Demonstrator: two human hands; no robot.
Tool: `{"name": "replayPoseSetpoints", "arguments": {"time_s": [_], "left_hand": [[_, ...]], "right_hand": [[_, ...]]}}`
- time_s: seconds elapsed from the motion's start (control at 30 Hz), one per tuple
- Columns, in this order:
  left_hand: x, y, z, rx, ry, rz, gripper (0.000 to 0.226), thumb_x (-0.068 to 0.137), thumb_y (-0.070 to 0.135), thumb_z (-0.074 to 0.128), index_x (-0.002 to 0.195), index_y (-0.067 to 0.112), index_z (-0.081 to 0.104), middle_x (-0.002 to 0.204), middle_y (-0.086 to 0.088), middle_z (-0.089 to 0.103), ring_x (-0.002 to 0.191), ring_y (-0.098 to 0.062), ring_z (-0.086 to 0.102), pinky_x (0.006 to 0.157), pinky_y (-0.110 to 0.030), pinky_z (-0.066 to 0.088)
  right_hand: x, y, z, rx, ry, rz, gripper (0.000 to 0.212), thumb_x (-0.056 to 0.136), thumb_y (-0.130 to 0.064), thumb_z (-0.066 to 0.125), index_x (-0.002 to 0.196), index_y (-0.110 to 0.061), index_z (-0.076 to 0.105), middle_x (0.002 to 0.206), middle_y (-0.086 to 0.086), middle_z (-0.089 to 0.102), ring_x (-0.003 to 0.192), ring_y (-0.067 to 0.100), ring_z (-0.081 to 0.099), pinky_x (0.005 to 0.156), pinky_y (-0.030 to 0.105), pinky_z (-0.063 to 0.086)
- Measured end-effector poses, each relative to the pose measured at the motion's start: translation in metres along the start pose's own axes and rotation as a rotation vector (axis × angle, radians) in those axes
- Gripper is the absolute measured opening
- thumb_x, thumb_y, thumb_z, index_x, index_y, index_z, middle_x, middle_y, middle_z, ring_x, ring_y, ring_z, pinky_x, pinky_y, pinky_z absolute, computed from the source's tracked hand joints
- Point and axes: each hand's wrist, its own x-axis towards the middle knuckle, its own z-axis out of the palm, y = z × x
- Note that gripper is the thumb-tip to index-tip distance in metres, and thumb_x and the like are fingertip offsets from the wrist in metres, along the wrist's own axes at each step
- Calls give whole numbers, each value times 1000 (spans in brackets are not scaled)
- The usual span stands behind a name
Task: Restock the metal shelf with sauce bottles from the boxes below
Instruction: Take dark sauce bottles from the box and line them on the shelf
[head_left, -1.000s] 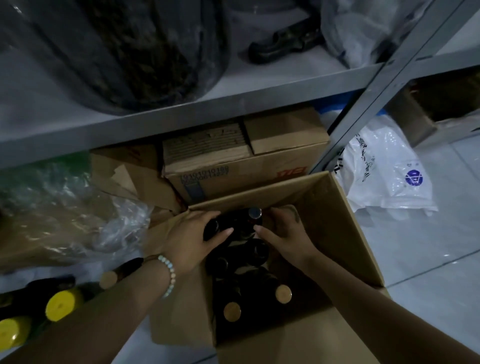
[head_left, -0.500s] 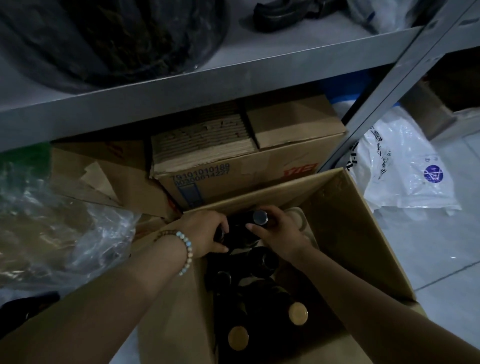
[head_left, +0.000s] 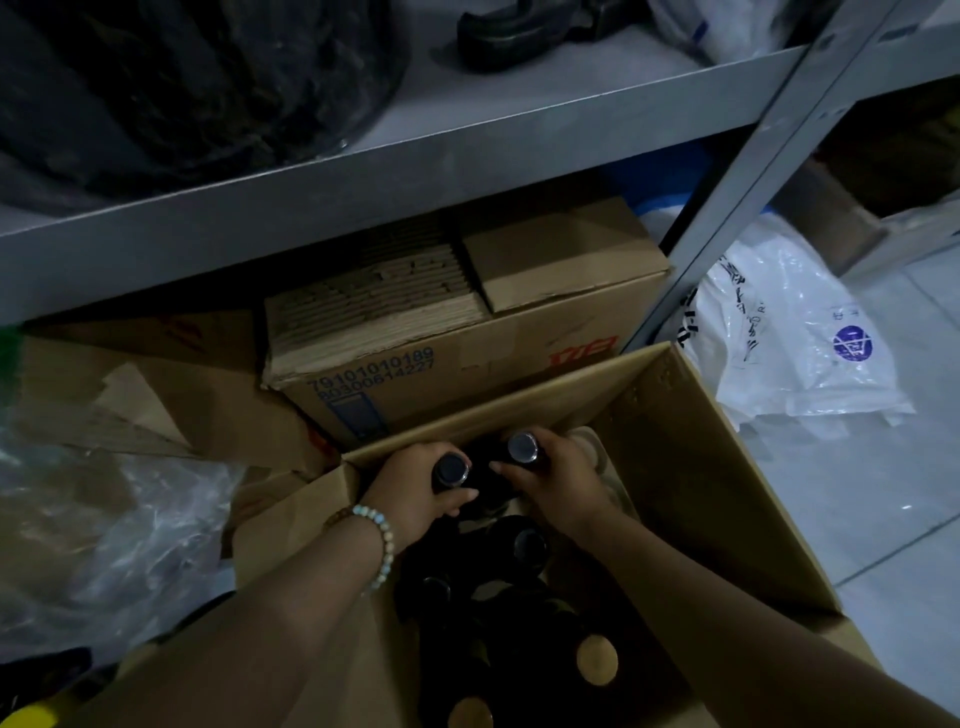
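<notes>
While both hands reach into the open cardboard box (head_left: 701, 467), each is curled round the neck of a dark sauce bottle. The left hand (head_left: 410, 493), with a bead bracelet (head_left: 383, 530) on its wrist, grips the black-capped bottle (head_left: 450, 470). The right hand (head_left: 563, 480) grips the silver-capped bottle (head_left: 522, 448), just beside the first at its two o'clock. More bottles stand in the box toward six o'clock, one showing a gold cap (head_left: 597, 662). At the box's twelve o'clock, under the metal shelf (head_left: 415, 171), a closed carton (head_left: 519, 364) bears the blue digits 79101010189 and 80300614227, plus red lettering too blurred to read. At three o'clock lies a white plastic bag (head_left: 779, 332) with black writing and a round blue logo, both illegible.
</notes>
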Motion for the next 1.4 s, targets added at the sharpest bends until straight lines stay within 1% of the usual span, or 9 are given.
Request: {"name": "replayPoseSetpoints", "arguments": {"time_s": [0.23,0.43,0.53,0.77,0.87,0.93,1.1,1.23,1.4], "left_hand": [[-6,7,-1,3,13,-15,36,85,9,66,118,4,55,96,-11,66,61,-3,62,62,-13,48],[-41,71,-32,-72,75,45,31,84,13,66,109,-1,54,88,-15,63,52,-4,59,68,-36,57],[-73,132,-54,-56,69,90,32,86,13,64,112,0,52,92,-19,62,58,-13,56,60,-26,47],[-195,288,-153,155,173,462,20,79,40,67,82,22,58,77,4,65,78,-6,62,74,-34,52],[-270,372,-209,140,177,560,24,76,48,66,77,26,58,75,8,66,77,-4,63,74,-41,53],[-316,430,-247,126,186,625,39,71,65,61,78,27,58,77,6,67,78,-9,65,74,-46,53],[-435,550,-322,220,466,825,46,71,77,47,73,32,52,68,10,60,66,-5,57,59,-30,44],[-519,619,-382,18,549,1002,42,65,70,53,74,29,52,70,18,56,67,-5,53,58,-18,39],[-624,690,-464,-162,677,1097,34,74,53,67,76,20,56,68,6,64,70,-9,64,70,-26,49]], "right_hand": [[-29,-8,-32,190,163,22,15,80,-14,73,87,-23,63,88,1,63,84,16,63,75,34,56],[-67,-70,-88,142,263,-53,12,78,-20,75,86,-21,66,82,-6,69,82,15,66,76,42,56],[-95,-122,-128,154,315,-76,14,77,-26,76,87,-20,67,85,-1,71,84,17,68,79,44,55],[-194,-316,-237,112,367,-225,14,79,-16,74,89,-7,68,82,12,70,77,12,61,71,30,50],[-250,-430,-286,29,351,-320,16,76,-30,72,84,-18,68,70,-6,68,69,3,61,63,20,48],[-289,-508,-318,-20,402,-409,15,74,-39,70,79,-25,68,69,-4,68,68,8,63,61,24,49],[-366,-668,-371,13,526,-638,19,75,-39,70,75,-20,72,75,10,69,75,21,67,68,38,51],[-416,-776,-388,124,557,-781,22,71,-37,69,67,-15,70,61,-3,68,62,4,64,61,17,47],[-465,-895,-416,197,589,-961,33,69,-45,68,65,-12,69,61,1,68,60,11,64,61,28,50]]}}
